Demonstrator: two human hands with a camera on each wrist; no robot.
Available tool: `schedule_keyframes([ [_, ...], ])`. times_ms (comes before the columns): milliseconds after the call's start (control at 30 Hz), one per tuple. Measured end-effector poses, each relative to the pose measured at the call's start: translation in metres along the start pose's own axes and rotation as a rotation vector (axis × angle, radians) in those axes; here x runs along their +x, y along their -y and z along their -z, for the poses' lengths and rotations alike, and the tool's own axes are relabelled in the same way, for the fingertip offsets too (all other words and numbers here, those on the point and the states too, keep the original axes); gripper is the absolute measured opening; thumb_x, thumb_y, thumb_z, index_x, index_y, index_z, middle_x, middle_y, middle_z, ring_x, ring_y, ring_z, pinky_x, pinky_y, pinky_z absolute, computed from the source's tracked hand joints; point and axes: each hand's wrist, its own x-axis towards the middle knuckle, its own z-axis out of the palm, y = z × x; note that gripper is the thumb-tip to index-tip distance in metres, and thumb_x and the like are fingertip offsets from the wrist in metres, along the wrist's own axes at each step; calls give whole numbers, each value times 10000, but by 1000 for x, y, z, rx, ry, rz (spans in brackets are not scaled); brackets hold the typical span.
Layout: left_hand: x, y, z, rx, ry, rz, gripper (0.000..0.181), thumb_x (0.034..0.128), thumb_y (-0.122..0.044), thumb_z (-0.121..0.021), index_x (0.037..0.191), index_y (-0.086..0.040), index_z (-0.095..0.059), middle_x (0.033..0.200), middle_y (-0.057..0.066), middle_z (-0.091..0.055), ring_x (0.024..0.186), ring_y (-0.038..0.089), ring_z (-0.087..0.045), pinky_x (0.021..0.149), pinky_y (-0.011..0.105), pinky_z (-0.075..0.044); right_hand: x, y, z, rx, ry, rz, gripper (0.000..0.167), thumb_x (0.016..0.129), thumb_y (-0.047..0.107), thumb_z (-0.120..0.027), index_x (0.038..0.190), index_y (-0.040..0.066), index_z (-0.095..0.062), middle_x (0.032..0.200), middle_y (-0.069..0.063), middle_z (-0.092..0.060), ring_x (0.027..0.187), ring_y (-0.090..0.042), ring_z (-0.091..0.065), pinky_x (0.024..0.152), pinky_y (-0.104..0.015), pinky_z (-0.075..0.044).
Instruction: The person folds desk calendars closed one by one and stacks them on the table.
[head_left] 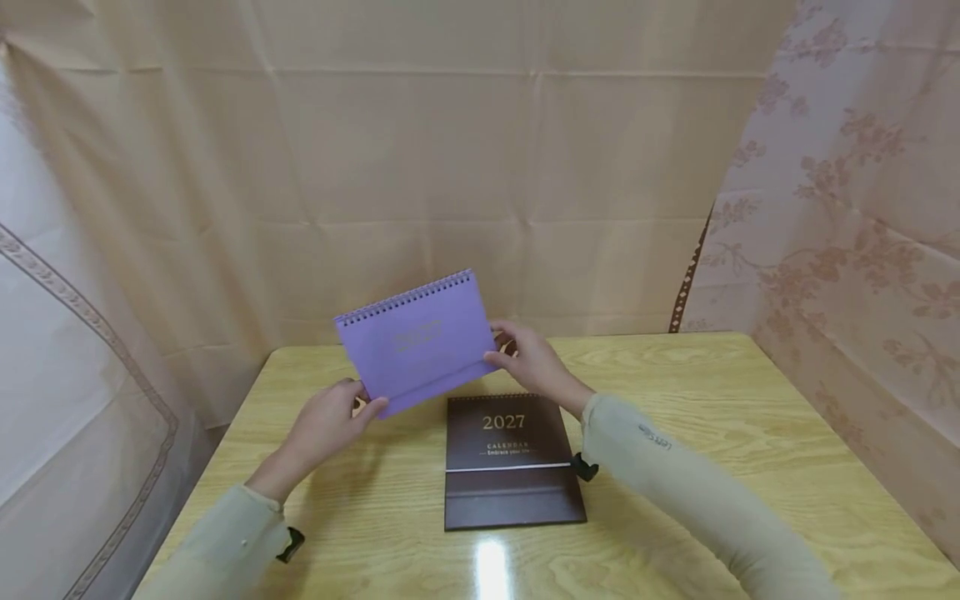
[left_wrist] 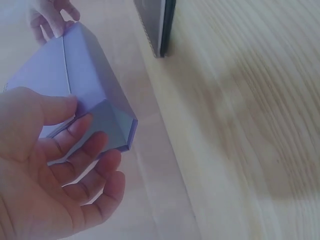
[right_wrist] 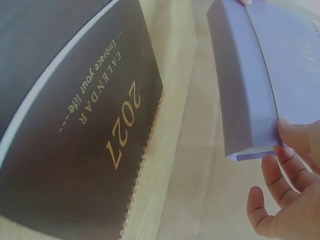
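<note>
Both hands hold up a purple spiral-bound desk calendar, tilted with its right end higher, above the back of the table. At its lower left corner the left hand pinches the edge between thumb and fingers. My right hand pinches the right edge near the bottom. In the left wrist view the purple calendar's folded stand shows its hollow end. A dark brown desk calendar with gold "2027" lettering stands on the table below, close to the right forearm; its cover fills much of the right wrist view.
The wooden table has light yellow grain and a glare spot near its front. A beige curtain hangs right behind its far edge. Patterned cloth hangs to the right, and pale cloth to the left.
</note>
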Motion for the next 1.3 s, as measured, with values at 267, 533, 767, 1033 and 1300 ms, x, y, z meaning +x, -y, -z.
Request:
schedule_keyframes([
  [267, 5, -21, 4, -49, 19, -61, 215, 985, -280, -689, 950, -69, -718, 821, -2, -646, 799, 225, -610, 666, 375, -494, -23, 2, 26, 28, -5, -27, 213, 924, 64, -747, 1121, 11, -685, 929, -59, -698, 772, -202, -612, 626, -278, -479],
  [533, 8, -42, 5, -89, 16, -138, 170, 973, -246, -708, 948, -80, -729, 862, 24, -666, 743, 191, -571, 647, 327, -466, -47, 4, 49, 46, 17, -49, 211, 959, 56, -701, 1154, 3, -640, 1104, -118, -655, 1038, -308, -598, 821, -431, -545],
  [767, 8, -53, 0, -128, 30, -173, 157, 977, -262, -706, 981, -109, -743, 880, -9, -662, 644, 94, -469, 578, 272, -427, -70, 2, 63, 84, 14, -35, 185, 966, 42, -685, 1130, -7, -617, 1437, -230, -445, 1338, -407, -423, 949, -587, -486],
  [1033, 5, -59, -4, -178, 53, -197, 141, 967, -278, -716, 900, -154, -711, 878, -28, -603, 669, 92, -462, 589, 265, -426, -91, 1, 70, 121, 51, -72, 161, 989, 50, -653, 1131, -4, -602, 1507, -246, -378, 1392, -450, -361, 994, -660, -435],
  [1300, 2, -63, -10, -212, 58, -236, 96, 986, -268, -694, 1008, -175, -700, 1169, 55, -614, 992, 180, -580, 762, 356, -499, -105, 2, 75, 174, 75, -91, 203, 997, 40, -635, 1182, -33, -592, 1539, -262, -331, 1426, -466, -294, 1026, -687, -388],
])
